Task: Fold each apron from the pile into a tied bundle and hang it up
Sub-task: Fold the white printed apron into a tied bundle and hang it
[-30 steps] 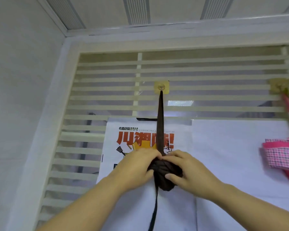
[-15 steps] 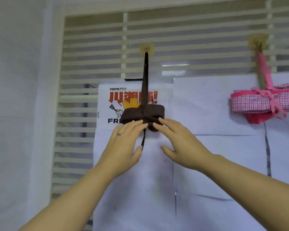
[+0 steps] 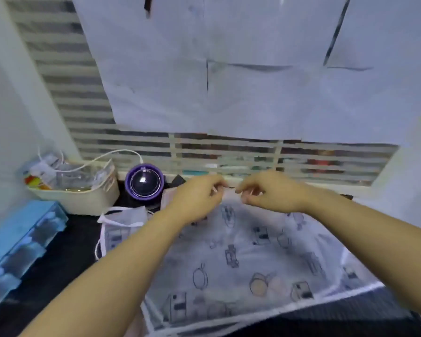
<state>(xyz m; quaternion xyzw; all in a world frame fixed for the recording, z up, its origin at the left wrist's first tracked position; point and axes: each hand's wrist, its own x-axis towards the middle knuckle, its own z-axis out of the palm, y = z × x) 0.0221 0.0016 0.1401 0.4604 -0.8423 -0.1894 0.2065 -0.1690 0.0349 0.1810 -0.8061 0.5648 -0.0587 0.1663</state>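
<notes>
**Apron of thin white cloth with printed kitchen motifs point(image 3: 241, 263): fold about to begin**

The apron lies spread over the dark tabletop point(image 3: 58, 251) in front of the person. Its near hem runs across the bottom of the view, and its far edge rises to a peak between the two hands. The left hand point(image 3: 199, 195) and the right hand point(image 3: 267, 190) sit close together at that peak. Each has its fingertips drawn in and appears to pinch the top hem, though blur hides the exact grip.

Judging by this, the step in hand is the start of a new bundle, with nothing folded or tied yet. The next move likely calls for parting the hands along the hem to flatten the cloth, then finding the straps.

A smaller flap of the same print with white straps point(image 3: 122, 220) lies just left; whether it is a separate apron cannot be told. Behind it stand a purple round device point(image 3: 144, 182) and a cream basket point(image 3: 83, 203) of clutter, with a blue plastic crate point(image 3: 22, 239) at the far left. White paper sheets point(image 3: 229, 69) hang on the slatted partition point(image 3: 66, 76) above.
</notes>
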